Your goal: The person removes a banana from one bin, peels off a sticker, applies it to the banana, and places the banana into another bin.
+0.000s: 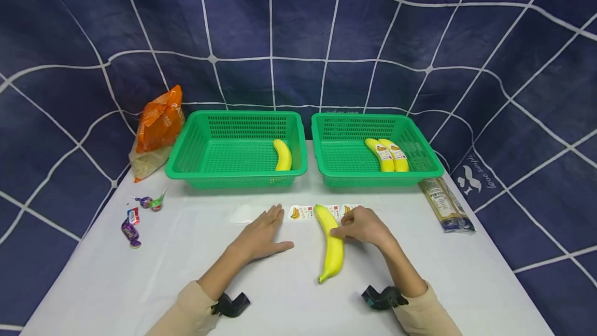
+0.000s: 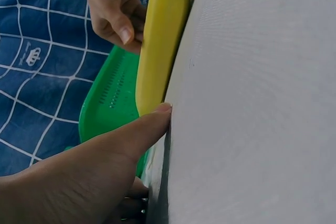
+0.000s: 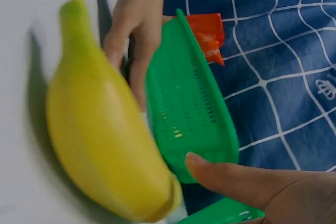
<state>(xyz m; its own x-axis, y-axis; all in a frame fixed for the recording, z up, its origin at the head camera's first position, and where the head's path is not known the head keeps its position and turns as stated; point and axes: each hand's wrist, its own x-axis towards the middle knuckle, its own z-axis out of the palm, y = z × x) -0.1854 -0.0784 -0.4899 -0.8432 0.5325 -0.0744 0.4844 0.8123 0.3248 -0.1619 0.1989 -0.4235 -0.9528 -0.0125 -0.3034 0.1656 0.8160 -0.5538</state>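
A yellow banana (image 1: 332, 249) lies lengthwise on the white table (image 1: 140, 274), in front of the gap between two green baskets. My right hand (image 1: 361, 226) has curled fingers that pinch the banana's right side near its top end. My left hand (image 1: 261, 237) lies flat on the table left of the banana, its fingertips at a strip of banana stickers (image 1: 305, 213). The left wrist view shows the banana (image 2: 160, 40) with the right hand (image 2: 113, 9) against it. In the right wrist view the banana (image 3: 100, 129) is blurred, and the left hand (image 3: 136, 30) is beyond it.
The left basket (image 1: 196, 141) holds one banana (image 1: 282, 155). The right basket (image 1: 336, 139) holds two stickered bananas (image 1: 387, 154). An orange bag (image 1: 158, 118) stands at the back left, wrapped sweets (image 1: 135, 217) lie at the left, and a long packet (image 1: 445, 204) lies at the right.
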